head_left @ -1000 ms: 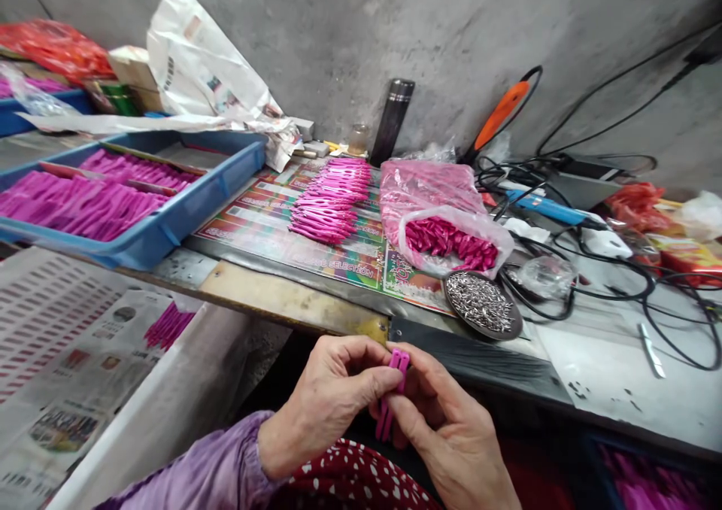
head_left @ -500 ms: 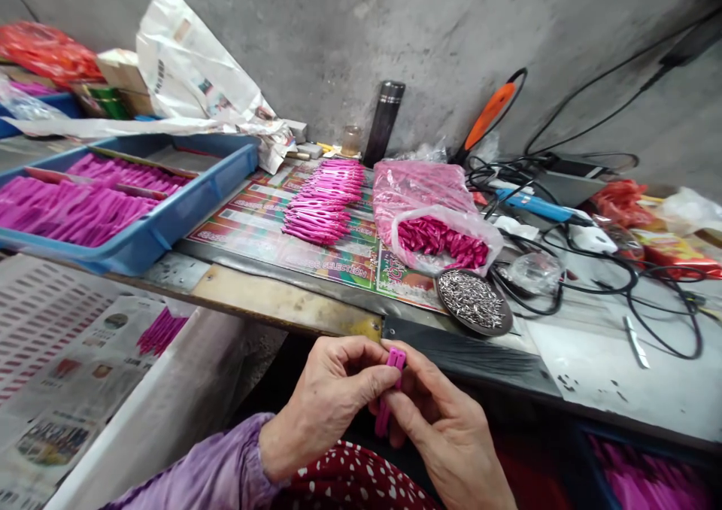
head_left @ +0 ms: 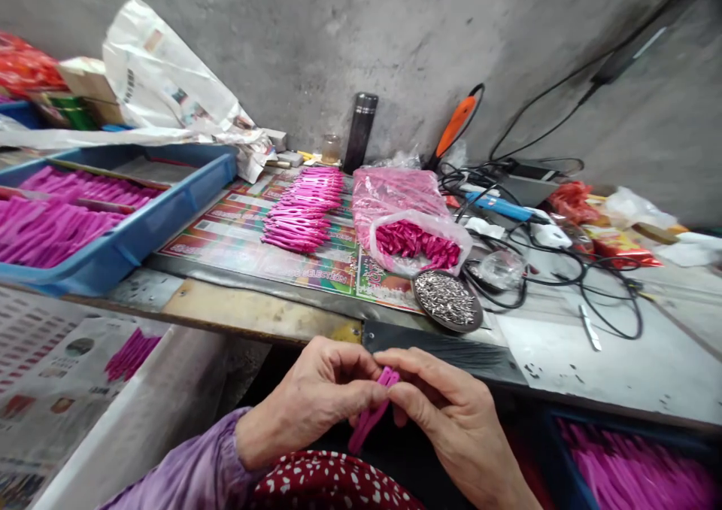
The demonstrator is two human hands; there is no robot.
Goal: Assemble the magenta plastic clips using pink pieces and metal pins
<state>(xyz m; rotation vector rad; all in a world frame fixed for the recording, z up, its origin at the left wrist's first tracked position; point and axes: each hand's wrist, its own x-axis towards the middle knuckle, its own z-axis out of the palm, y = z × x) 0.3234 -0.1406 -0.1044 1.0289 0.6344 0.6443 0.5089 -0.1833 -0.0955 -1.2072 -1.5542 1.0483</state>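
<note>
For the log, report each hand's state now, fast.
Left hand: closed, pinching the slim pink piece.
Right hand: closed, gripping the same piece.

The pink piece [head_left: 368,422] looks smooth plastic, the blue tray [head_left: 174,213] slightly glossy plastic. The small metal parts [head_left: 445,298] gleam. The wall [head_left: 406,36] is matt and rough, the sleeve [head_left: 192,461] wrinkled cloth.
</note>
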